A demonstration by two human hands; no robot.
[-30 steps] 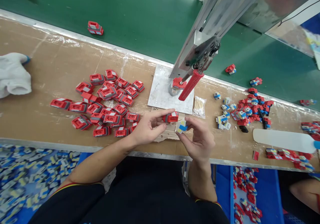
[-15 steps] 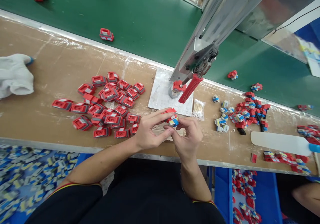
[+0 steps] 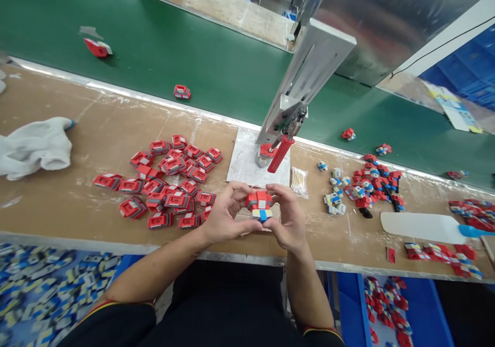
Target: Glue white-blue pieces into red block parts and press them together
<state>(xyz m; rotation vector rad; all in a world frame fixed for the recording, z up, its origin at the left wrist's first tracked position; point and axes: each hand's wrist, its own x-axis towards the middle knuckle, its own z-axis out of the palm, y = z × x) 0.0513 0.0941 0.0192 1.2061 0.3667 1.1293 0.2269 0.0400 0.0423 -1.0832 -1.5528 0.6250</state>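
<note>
Between my two hands, over the near part of the bench, is a red plastic toy part (image 3: pixel 259 200) with a white, yellow and blue piece at its near end. My left hand (image 3: pixel 228 214) grips its left side, thumb under the near end and fingers curled at the top. On the other side my right hand (image 3: pixel 287 216) pinches it the same way. Just beyond stands a toggle clamp with a red handle (image 3: pixel 280 154) on a white base plate (image 3: pixel 242 164); another red part (image 3: pixel 266 150) sits beneath it. Many red-and-grey parts (image 3: pixel 174 182) lie heaped to the left.
Right of the plate lie a bag of cotton swabs (image 3: pixel 299 181), small blue-white pieces (image 3: pixel 334 200), a pile of red-blue parts (image 3: pixel 371 182) and a white spatula-like tool (image 3: pixel 421 227). A white glove (image 3: pixel 36 148) rests at left. Behind runs a green conveyor (image 3: pixel 135 43); blue bins (image 3: pixel 421 306) stand below.
The toy part has been turned in my hands, its red face now upward. My right hand has moved from its lower corner to its right side. The head view has shifted.
</note>
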